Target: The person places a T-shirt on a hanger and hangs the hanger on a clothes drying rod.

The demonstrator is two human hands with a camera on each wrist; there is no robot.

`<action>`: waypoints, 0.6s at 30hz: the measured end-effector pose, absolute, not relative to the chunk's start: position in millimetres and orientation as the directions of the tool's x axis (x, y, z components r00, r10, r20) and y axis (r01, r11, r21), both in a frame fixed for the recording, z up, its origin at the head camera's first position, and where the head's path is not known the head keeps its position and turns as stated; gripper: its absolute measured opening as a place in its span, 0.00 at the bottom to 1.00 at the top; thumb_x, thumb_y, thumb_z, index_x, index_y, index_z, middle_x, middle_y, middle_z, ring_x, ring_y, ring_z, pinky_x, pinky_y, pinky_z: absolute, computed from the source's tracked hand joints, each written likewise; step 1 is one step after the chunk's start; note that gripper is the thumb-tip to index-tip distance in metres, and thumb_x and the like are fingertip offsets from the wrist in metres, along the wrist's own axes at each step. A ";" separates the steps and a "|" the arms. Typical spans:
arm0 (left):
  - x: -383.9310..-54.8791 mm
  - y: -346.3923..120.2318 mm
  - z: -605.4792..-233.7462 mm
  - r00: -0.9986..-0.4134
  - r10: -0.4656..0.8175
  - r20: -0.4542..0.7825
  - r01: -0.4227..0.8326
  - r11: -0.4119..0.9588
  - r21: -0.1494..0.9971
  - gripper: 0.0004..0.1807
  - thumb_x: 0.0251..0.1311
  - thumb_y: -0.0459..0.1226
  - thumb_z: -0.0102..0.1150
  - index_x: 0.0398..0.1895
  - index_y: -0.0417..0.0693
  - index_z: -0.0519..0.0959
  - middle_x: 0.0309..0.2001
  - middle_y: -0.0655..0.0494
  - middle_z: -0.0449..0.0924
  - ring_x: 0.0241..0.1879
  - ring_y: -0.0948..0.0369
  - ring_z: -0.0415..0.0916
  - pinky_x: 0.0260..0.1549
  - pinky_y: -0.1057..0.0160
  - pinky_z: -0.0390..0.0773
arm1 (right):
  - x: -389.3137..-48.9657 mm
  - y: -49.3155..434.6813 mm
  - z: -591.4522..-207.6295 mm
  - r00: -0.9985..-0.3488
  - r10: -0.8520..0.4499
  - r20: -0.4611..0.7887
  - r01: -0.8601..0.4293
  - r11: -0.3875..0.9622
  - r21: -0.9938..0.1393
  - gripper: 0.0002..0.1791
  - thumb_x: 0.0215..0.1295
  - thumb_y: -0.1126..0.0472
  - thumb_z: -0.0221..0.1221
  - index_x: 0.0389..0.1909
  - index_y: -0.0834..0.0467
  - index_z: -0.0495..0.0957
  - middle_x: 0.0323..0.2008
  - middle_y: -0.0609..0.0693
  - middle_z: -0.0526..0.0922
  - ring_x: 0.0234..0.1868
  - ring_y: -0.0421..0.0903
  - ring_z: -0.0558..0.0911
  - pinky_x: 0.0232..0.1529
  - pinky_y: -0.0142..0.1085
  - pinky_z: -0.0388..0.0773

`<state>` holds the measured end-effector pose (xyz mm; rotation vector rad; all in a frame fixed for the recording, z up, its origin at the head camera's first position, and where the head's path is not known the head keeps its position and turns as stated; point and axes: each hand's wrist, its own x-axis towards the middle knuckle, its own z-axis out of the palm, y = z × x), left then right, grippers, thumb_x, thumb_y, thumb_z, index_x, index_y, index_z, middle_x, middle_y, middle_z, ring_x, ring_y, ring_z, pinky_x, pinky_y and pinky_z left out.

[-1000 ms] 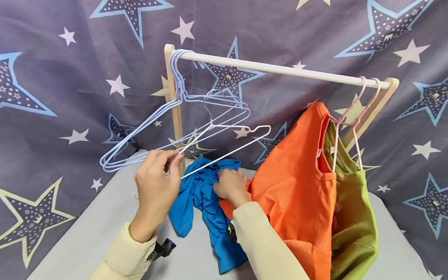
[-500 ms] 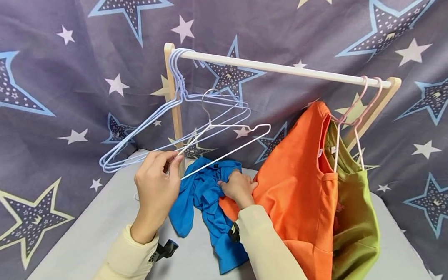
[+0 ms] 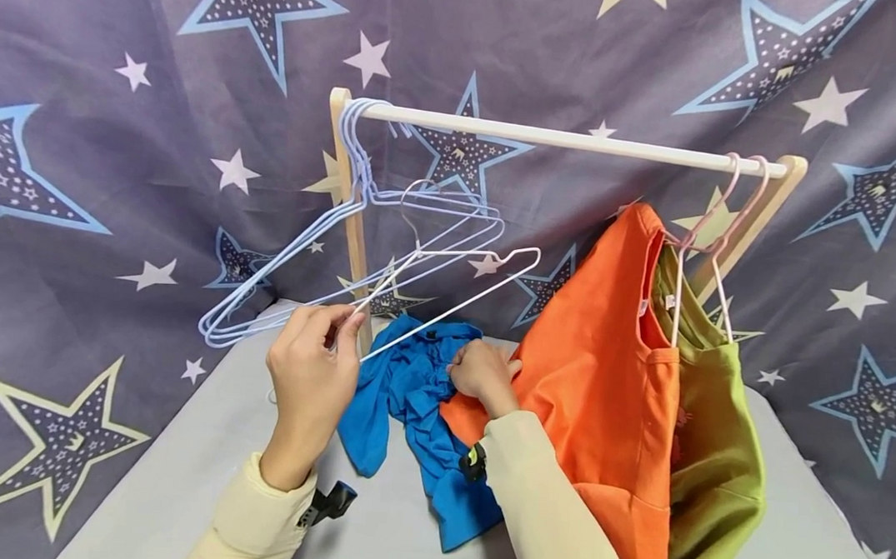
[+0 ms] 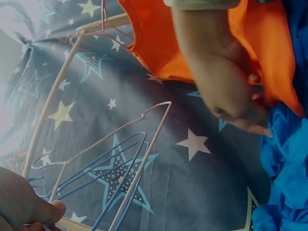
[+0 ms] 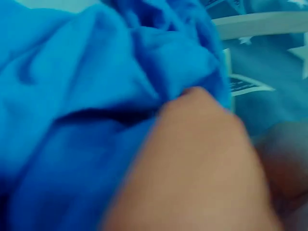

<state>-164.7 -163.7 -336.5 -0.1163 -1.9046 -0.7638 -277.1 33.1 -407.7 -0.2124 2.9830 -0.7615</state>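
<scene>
My left hand (image 3: 312,369) pinches a thin white clothes hanger (image 3: 457,309) by its lower left corner, thumb against the wire. The same hanger (image 4: 156,137) slants across the left wrist view, with nothing on it. Low on the right, my right hand (image 3: 483,371) is at a crumpled blue garment (image 3: 413,386), its fingers curled at the upper right folds. In the right wrist view a blurred finger lies against the blue cloth (image 5: 96,82); the fingertips are hidden. An orange sleeveless top (image 3: 586,377) hangs right beside this hand, and part of it lies behind the wrist.
A clothes rack with a white rail (image 3: 544,137) stands behind. Several blue hangers (image 3: 284,260) hang at its left end. At the right end, pink hangers (image 3: 732,217) carry the orange top and a green garment (image 3: 718,458). The grey surface (image 3: 160,500) meets a star-patterned curtain.
My right hand has shifted a little to the right over the blue garment, and its fingers have changed position. My left hand and the white hanger have barely moved.
</scene>
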 end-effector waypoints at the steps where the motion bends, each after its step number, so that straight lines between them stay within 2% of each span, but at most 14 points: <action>1: -164.7 -163.7 -336.6 -0.462 -0.252 0.850 0.406 0.792 0.456 0.08 0.65 0.34 0.68 0.39 0.36 0.87 0.32 0.45 0.80 0.29 0.53 0.76 0.30 0.56 0.76 | -275.7 33.6 -404.4 -0.984 -0.176 0.002 -0.156 0.867 -0.474 0.14 0.65 0.56 0.65 0.19 0.49 0.82 0.26 0.45 0.78 0.47 0.55 0.73 0.47 0.59 0.61; 4: -164.6 -163.9 -336.5 -0.466 -0.254 0.848 0.402 0.792 0.459 0.08 0.65 0.35 0.68 0.39 0.36 0.87 0.32 0.45 0.80 0.29 0.53 0.77 0.30 0.56 0.76 | -271.7 36.0 -393.4 -0.941 -0.333 0.056 -0.317 0.818 -0.479 0.16 0.66 0.60 0.64 0.16 0.52 0.80 0.22 0.46 0.73 0.43 0.51 0.71 0.46 0.50 0.63; 7: -164.4 -164.4 -336.1 -0.465 -0.257 0.847 0.400 0.792 0.461 0.08 0.65 0.34 0.69 0.39 0.36 0.87 0.33 0.45 0.80 0.29 0.53 0.77 0.30 0.56 0.77 | -268.7 38.1 -383.8 -0.854 -0.518 0.042 -0.469 0.734 -0.492 0.16 0.67 0.62 0.63 0.18 0.54 0.80 0.17 0.44 0.68 0.31 0.46 0.72 0.37 0.39 0.66; 10: -164.7 -165.0 -335.7 -0.463 -0.260 0.847 0.400 0.791 0.462 0.08 0.65 0.35 0.69 0.39 0.36 0.87 0.33 0.45 0.81 0.29 0.53 0.78 0.30 0.56 0.78 | -268.2 39.0 -380.4 -0.796 -0.604 -0.033 -0.493 0.680 -0.542 0.15 0.70 0.60 0.64 0.21 0.54 0.80 0.15 0.42 0.66 0.21 0.44 0.69 0.27 0.35 0.64; 11: -164.7 -165.2 -335.7 -0.463 -0.261 0.847 0.401 0.790 0.463 0.08 0.65 0.35 0.69 0.39 0.36 0.87 0.33 0.45 0.81 0.29 0.53 0.78 0.30 0.56 0.78 | -268.9 38.8 -380.8 -0.796 -0.602 -0.056 -0.478 0.683 -0.553 0.15 0.71 0.57 0.63 0.23 0.54 0.80 0.16 0.43 0.67 0.22 0.44 0.69 0.27 0.35 0.65; 13: -164.8 -165.4 -335.7 -0.465 -0.260 0.846 0.402 0.790 0.463 0.08 0.65 0.35 0.68 0.39 0.37 0.87 0.33 0.45 0.81 0.29 0.54 0.77 0.30 0.56 0.78 | -272.2 37.1 -384.0 -0.827 -0.559 -0.067 -0.420 0.692 -0.587 0.15 0.75 0.55 0.60 0.28 0.58 0.79 0.20 0.48 0.71 0.25 0.46 0.73 0.30 0.36 0.68; 14: -164.8 -165.2 -335.7 -0.465 -0.260 0.846 0.403 0.789 0.463 0.08 0.65 0.35 0.69 0.39 0.37 0.87 0.32 0.46 0.81 0.29 0.54 0.77 0.30 0.56 0.77 | -274.7 36.0 -387.0 -0.857 -0.512 -0.062 -0.375 0.701 -0.606 0.15 0.77 0.54 0.57 0.34 0.62 0.79 0.25 0.51 0.76 0.30 0.49 0.77 0.34 0.38 0.73; 16: -164.7 -165.0 -336.0 -0.468 -0.258 0.845 0.402 0.789 0.464 0.07 0.64 0.34 0.69 0.39 0.37 0.87 0.32 0.46 0.80 0.29 0.54 0.77 0.30 0.56 0.77 | -279.9 33.1 -393.3 -0.920 -0.389 -0.038 -0.276 0.716 -0.642 0.20 0.79 0.53 0.53 0.51 0.69 0.76 0.40 0.61 0.82 0.43 0.56 0.83 0.47 0.45 0.79; 18: -165.0 -164.6 -336.4 -0.469 -0.258 0.845 0.402 0.789 0.465 0.07 0.63 0.33 0.69 0.40 0.36 0.87 0.32 0.46 0.80 0.29 0.54 0.77 0.30 0.57 0.77 | -285.4 30.4 -400.4 -0.965 -0.260 -0.019 -0.182 0.723 -0.667 0.29 0.80 0.54 0.51 0.68 0.72 0.64 0.57 0.68 0.79 0.59 0.61 0.80 0.61 0.49 0.75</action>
